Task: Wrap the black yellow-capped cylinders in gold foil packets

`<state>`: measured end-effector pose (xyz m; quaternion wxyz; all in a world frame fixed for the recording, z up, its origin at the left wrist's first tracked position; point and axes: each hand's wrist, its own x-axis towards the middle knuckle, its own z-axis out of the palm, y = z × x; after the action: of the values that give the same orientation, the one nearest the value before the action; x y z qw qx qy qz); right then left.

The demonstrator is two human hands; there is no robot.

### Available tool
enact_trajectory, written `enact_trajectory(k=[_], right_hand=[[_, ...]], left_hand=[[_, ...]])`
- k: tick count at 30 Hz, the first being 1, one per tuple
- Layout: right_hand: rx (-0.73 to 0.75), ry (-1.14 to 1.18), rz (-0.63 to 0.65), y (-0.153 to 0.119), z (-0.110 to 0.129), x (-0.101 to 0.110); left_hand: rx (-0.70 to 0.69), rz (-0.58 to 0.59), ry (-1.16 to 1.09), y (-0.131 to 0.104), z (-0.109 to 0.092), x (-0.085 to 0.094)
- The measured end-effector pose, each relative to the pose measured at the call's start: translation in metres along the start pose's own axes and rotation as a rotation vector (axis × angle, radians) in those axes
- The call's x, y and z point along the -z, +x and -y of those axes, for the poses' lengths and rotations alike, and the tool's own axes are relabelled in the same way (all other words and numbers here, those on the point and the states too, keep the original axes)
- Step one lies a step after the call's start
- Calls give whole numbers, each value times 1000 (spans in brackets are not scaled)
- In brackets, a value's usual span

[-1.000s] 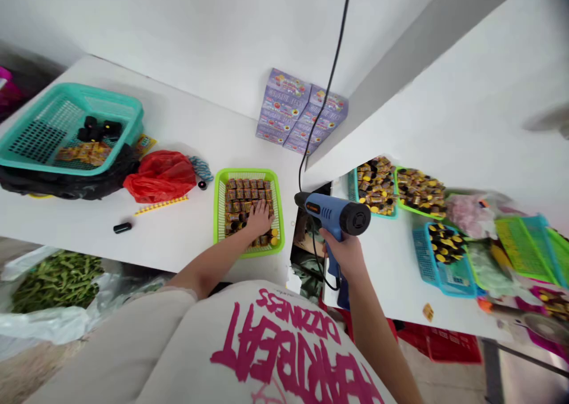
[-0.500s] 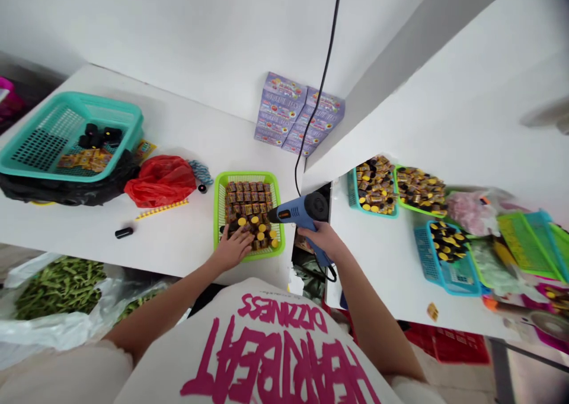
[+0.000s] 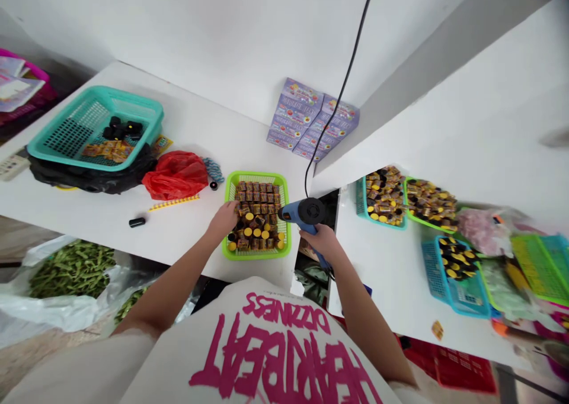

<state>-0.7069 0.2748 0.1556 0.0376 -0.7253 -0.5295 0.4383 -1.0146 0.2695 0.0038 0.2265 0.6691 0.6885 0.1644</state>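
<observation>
A lime-green basket (image 3: 228, 186) on the white table holds rows of small wrapped jars (image 3: 261, 198), with several yellow-capped ones loosely gathered at its near end. Over the basket's left rim is my left hand (image 3: 223, 219), its fingers bent together against the jars there; whether they pinch a jar cannot be made out. My right hand (image 3: 323, 239) is wrapped round the handle of a blue heat gun (image 3: 306, 212) with a black rear cap. Its nozzle points left, over the right rim of the basket, towards the jars.
A black cord (image 3: 351, 66) hangs beside stacked purple boxes (image 3: 296, 115). To the left are a teal basket (image 3: 151, 112), a red plastic bag (image 3: 175, 176) and a black cap (image 3: 137, 221). On the right-hand table stand a blue basket (image 3: 469, 303) and other jar-filled baskets.
My left hand has drawn back from the yellow-capped jars, up and over to the basket's left rim. The heat gun stays pointed at the basket. The whole view has shifted slightly.
</observation>
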Motion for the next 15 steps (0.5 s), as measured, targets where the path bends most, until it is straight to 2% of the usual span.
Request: enact_trajectory(k=[3,6,10,12,15], right_hand=[[-20,12,-22,-6,0,1],[-39,41,-90,-10,3,6],[-33,140,-61,-9,12,11],[-9,185,4,-2,20,7],[36,213,96,13,39,-11]], left_hand=[[-20,37,18,25,-15,-28],[-49,77,37,18,-30,-51],[-100,118,46,-30,-39,-58],[-124,140,41,-60,-37,-53],[-145,166,17,-97,-28,-40]])
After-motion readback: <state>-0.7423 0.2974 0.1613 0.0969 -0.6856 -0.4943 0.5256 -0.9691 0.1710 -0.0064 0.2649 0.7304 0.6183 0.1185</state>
